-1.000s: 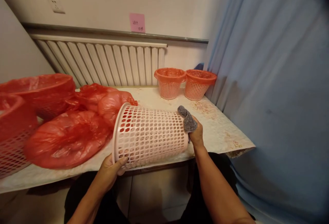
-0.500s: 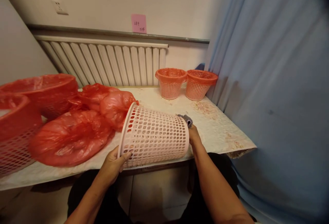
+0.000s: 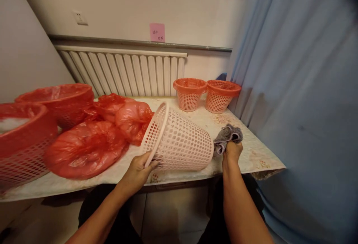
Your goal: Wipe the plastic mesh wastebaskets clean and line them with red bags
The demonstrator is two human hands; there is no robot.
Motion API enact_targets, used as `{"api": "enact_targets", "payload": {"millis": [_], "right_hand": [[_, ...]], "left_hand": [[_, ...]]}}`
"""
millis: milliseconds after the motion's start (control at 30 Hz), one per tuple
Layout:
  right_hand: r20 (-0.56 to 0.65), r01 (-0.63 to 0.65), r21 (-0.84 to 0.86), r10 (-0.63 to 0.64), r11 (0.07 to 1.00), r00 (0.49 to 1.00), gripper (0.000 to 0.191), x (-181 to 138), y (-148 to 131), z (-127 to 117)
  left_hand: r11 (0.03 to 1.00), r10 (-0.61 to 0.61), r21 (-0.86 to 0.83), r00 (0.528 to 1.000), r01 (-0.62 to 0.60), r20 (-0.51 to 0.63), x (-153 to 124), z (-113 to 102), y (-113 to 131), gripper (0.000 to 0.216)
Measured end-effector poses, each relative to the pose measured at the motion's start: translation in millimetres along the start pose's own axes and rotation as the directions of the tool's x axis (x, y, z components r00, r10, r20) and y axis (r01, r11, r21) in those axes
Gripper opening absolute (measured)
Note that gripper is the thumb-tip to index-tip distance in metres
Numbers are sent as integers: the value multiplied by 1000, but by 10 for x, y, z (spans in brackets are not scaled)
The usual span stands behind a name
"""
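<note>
A pale pink plastic wastebasket (image 3: pixel 184 141) with a lattice wall lies tilted on its side over the table's front part, its mouth facing left. My left hand (image 3: pixel 141 167) grips the rim at the lower left, thumb outside and fingers partly hidden. Just right of the basket's base, my right hand (image 3: pixel 233 151) is closed around a bunched grey cloth (image 3: pixel 228 136) with a light purple edge. The cloth is right beside the base; whether it touches is hard to tell.
Red plastic bags (image 3: pixel 86 149) lie left of the basket. Two red-lined baskets (image 3: pixel 28 154) (image 3: pixel 60 106) stand at far left; two smaller lined ones (image 3: pixel 188 102) (image 3: pixel 218 102) stand at the back. A radiator (image 3: pixel 125 68) runs behind the table (image 3: pixel 260 158); a blue curtain (image 3: pixel 296 98) hangs right.
My right hand has drawn the cloth rightward from the basket's base, showing more of it. The basket has turned, so more of its open mouth shows. The view has shifted slightly.
</note>
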State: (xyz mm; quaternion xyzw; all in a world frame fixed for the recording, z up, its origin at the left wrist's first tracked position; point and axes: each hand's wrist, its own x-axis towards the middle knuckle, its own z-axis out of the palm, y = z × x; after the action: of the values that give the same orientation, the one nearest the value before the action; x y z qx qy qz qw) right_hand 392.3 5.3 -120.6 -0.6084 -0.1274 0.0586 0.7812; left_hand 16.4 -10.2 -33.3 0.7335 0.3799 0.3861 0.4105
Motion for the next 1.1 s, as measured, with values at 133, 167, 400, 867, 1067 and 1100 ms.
{"api": "enact_targets", "payload": {"millis": [133,167,400,867,1067,1100], "right_hand": [[-44,82,67,-79,994,996,42,31,27,-14],[-39,66,74,-63,995,997,40,28,39,-12],[10,-44,75,43,996,999,41,-77,24,23],[164,-4,-43,11,999,986,39,-213,53,70],[83,34,-26,-32,999,996,39,-282,-117,-46],[77,58,-8,-57,998,995,40,-309,-196,-86]], "left_hand": [[903,239,311,948,-297,212,84,23,108,25],[844,280,391,924,-367,262,108,22,134,28],[528,291,677,858,-513,423,253,-57,320,25],[570,476,608,825,-552,304,393,96,362,28],[555,520,609,807,-567,278,377,192,303,27],[550,529,611,804,-569,272,377,219,306,26]]}}
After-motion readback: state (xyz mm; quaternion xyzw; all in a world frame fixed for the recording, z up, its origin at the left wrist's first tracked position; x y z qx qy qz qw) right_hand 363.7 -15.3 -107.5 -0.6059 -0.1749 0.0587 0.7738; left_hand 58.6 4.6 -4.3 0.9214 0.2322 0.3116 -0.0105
